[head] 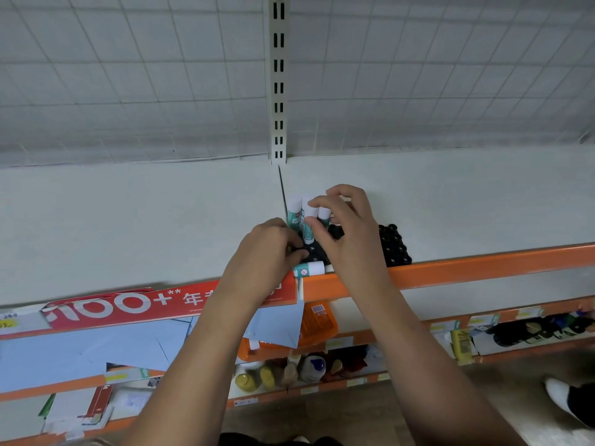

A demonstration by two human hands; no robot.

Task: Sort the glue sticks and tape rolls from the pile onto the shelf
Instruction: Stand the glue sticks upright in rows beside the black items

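Glue sticks (293, 214) with white caps and teal-and-white labels, standing upright and touching on the white shelf (161, 220) near its centre seam, a tilted glue stick (308, 235) at their front, a sideways glue stick (309, 269) lying by the orange front lip

Forearms extended, left hand (269, 249) and right hand (349, 235) curled, nearly touching.

A shop: orange-edged shelves (483, 262) with price labels (444, 326), a wire-grid back panel (128, 75), and stocked bottles (289, 371) below.
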